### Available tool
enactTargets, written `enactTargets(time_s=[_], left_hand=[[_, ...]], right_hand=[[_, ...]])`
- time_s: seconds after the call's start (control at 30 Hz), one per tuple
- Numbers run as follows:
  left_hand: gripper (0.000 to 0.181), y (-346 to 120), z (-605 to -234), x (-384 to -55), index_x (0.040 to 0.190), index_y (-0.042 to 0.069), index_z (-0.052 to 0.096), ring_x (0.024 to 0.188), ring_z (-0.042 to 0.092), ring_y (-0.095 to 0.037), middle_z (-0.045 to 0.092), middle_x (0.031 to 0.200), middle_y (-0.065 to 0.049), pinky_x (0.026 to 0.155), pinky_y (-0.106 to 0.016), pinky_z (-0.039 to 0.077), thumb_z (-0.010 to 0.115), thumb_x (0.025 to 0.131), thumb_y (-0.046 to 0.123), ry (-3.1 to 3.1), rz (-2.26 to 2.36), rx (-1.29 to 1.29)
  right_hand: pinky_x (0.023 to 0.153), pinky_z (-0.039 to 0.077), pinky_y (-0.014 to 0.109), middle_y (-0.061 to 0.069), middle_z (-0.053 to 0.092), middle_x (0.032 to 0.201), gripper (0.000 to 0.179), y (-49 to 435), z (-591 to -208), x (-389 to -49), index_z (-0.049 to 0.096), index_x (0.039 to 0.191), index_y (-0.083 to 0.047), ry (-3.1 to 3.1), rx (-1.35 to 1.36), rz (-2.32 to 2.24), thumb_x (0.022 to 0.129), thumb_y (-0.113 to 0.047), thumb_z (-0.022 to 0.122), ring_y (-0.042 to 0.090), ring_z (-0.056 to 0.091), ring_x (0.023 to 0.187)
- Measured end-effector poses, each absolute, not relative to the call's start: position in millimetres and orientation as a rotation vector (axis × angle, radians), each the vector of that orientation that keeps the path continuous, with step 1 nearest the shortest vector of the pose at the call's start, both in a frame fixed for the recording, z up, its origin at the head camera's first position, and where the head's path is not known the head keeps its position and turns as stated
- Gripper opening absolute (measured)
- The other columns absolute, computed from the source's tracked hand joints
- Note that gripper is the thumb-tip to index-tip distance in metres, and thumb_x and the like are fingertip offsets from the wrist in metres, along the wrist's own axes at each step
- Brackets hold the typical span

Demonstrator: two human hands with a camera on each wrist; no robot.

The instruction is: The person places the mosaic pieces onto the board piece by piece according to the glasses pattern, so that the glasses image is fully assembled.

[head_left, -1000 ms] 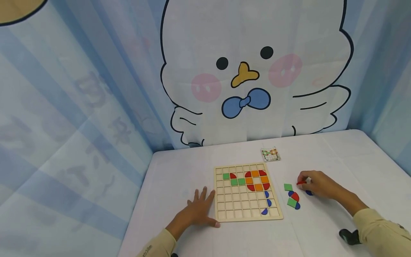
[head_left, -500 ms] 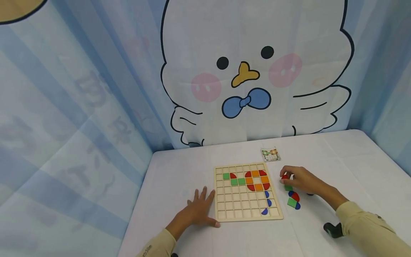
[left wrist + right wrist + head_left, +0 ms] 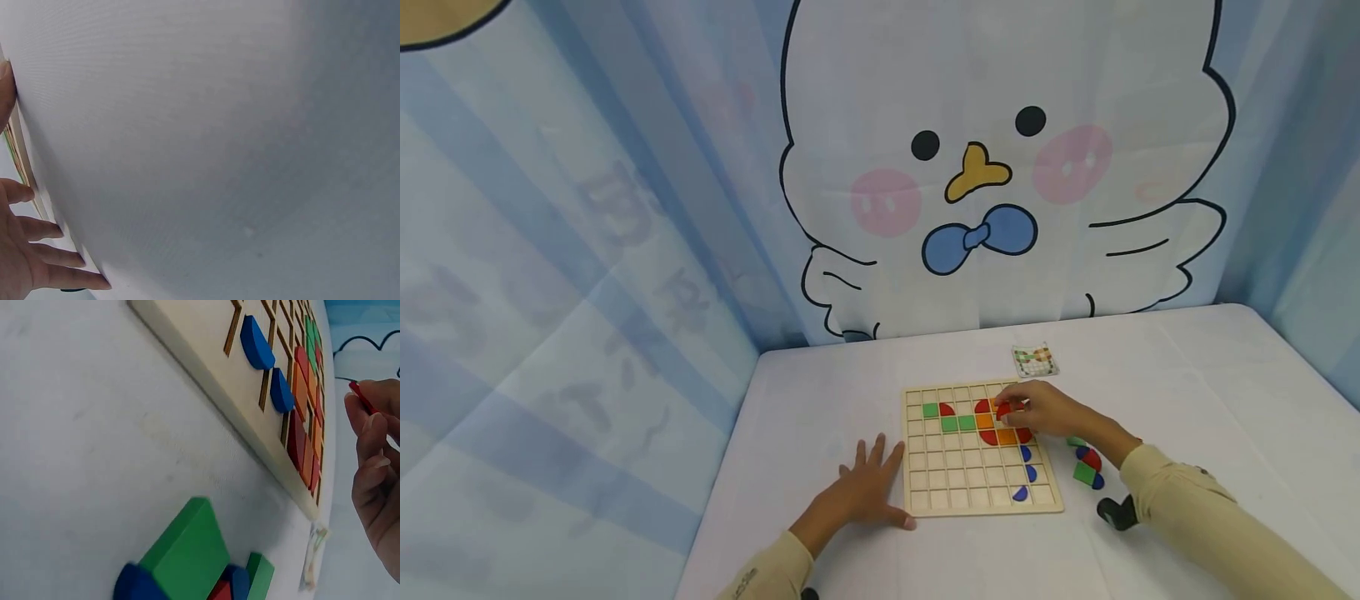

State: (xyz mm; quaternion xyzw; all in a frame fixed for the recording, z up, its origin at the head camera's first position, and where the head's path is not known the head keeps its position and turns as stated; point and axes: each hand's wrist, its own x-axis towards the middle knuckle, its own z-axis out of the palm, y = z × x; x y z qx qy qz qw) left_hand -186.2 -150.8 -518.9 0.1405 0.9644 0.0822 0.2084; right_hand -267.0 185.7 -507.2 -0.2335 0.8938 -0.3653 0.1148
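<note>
The right hand pinched a red piece between thumb and fingers above the far right part of a wooden grid board. The left hand rested with straight, spread fingers at the board's left edge; loose coloured pieces lay on the white table right of the board.

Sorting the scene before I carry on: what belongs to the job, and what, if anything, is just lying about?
Job:
wooden grid board
coloured pieces on the board
red piece, pinched in the right hand
loose pieces to the board's right
card behind the board, probably the pattern guide

Not the job:
cartoon-print curtain, backdrop
black object at the right sleeve, probably worn
</note>
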Motion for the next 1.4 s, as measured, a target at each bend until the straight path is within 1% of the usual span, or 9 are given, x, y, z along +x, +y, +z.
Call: enactTargets(time_s=[0.07, 0.17, 0.27, 0.47, 0.57, 0.77, 1.0, 1.1, 1.4], left_hand=[[0.118, -150.4, -518.4, -186.1, 0.160, 0.021, 0.026, 0.150, 0.014, -0.054, 0.014, 0.168, -0.018, 0.105, -0.076, 0.031, 0.082, 0.067, 0.066, 2.683, 0.227, 0.387], [0.118, -149.4, -517.8, -186.1, 0.161, 0.021, 0.026, 0.150, 0.014, -0.053, 0.014, 0.168, -0.018, 0.106, -0.076, 0.030, 0.082, 0.067, 0.066, 2.681, 0.221, 0.378], [0.118, -148.3, -515.8, -185.7, 0.161, 0.022, 0.025, 0.151, 0.013, -0.052, 0.014, 0.168, -0.017, 0.106, -0.076, 0.030, 0.083, 0.067, 0.066, 2.676, 0.216, 0.367], [0.118, -147.0, -512.4, -185.9, 0.160, 0.021, 0.027, 0.150, 0.014, -0.052, 0.016, 0.168, -0.018, 0.106, -0.076, 0.030, 0.084, 0.066, 0.064, 2.681, 0.217, 0.353], [0.118, -147.7, -514.3, -186.9, 0.160, 0.021, 0.026, 0.150, 0.015, -0.052, 0.016, 0.168, -0.018, 0.105, -0.076, 0.031, 0.084, 0.067, 0.064, 2.682, 0.205, 0.356], [0.119, -149.2, -515.2, -188.3, 0.161, 0.021, 0.025, 0.150, 0.013, -0.053, 0.014, 0.168, -0.019, 0.106, -0.077, 0.029, 0.082, 0.067, 0.066, 2.666, 0.220, 0.364], [0.118, -150.3, -512.3, -186.1, 0.160, 0.019, 0.026, 0.149, 0.014, -0.055, 0.015, 0.167, -0.020, 0.105, -0.077, 0.030, 0.083, 0.068, 0.064, 2.666, 0.236, 0.388], [0.118, -150.4, -512.0, -185.5, 0.161, 0.019, 0.025, 0.149, 0.014, -0.055, 0.015, 0.167, -0.020, 0.105, -0.077, 0.030, 0.083, 0.069, 0.064, 2.665, 0.236, 0.393], [0.117, -150.0, -510.0, -186.3, 0.161, 0.019, 0.024, 0.150, 0.013, -0.053, 0.014, 0.168, -0.019, 0.106, -0.076, 0.030, 0.082, 0.069, 0.064, 2.657, 0.215, 0.384]], right_hand=[[0.078, 0.053, 0.029, 0.003, 0.069, 0.106, 0.027, 177.6, -509.0, -270.7, 0.069, 0.117, -0.007, 2.611, -0.742, -1.078, 0.093, -0.019, 0.073, 0.017, 0.058, 0.091], [0.073, 0.051, 0.026, 0.000, 0.066, 0.096, 0.024, 165.3, -511.7, -275.9, 0.067, 0.112, -0.006, 2.569, -0.786, -1.124, 0.092, -0.017, 0.074, 0.016, 0.055, 0.084], [0.069, 0.050, 0.024, -0.002, 0.065, 0.090, 0.025, 153.2, -513.6, -281.2, 0.068, 0.112, -0.005, 2.552, -0.826, -1.144, 0.091, -0.019, 0.074, 0.013, 0.056, 0.080], [0.075, 0.053, 0.026, -0.002, 0.067, 0.088, 0.025, 127.1, -515.5, -291.7, 0.070, 0.116, -0.002, 2.533, -0.882, -1.175, 0.093, -0.014, 0.068, 0.010, 0.059, 0.082], [0.072, 0.052, 0.027, -0.001, 0.068, 0.086, 0.026, 113.9, -516.7, -295.9, 0.069, 0.116, -0.002, 2.509, -0.860, -1.198, 0.092, -0.012, 0.069, 0.010, 0.060, 0.078], [0.069, 0.050, 0.028, 0.001, 0.068, 0.083, 0.021, 89.5, -518.0, -301.1, 0.067, 0.110, -0.004, 2.479, -0.804, -1.248, 0.092, -0.013, 0.071, 0.012, 0.060, 0.073], [0.067, 0.048, 0.028, -0.001, 0.067, 0.081, 0.016, 66.7, -523.3, -308.0, 0.071, 0.104, -0.007, 2.539, -0.760, -1.223, 0.091, -0.016, 0.074, 0.011, 0.058, 0.071], [0.069, 0.048, 0.028, -0.002, 0.066, 0.080, 0.015, 59.4, -526.6, -309.9, 0.071, 0.102, -0.008, 2.593, -0.761, -1.170, 0.090, -0.017, 0.075, 0.010, 0.057, 0.072], [0.065, 0.047, 0.029, -0.007, 0.065, 0.078, 0.010, 47.2, -525.9, -312.8, 0.074, 0.095, -0.015, 2.726, -0.780, -0.889, 0.088, -0.022, 0.077, 0.008, 0.056, 0.069]])
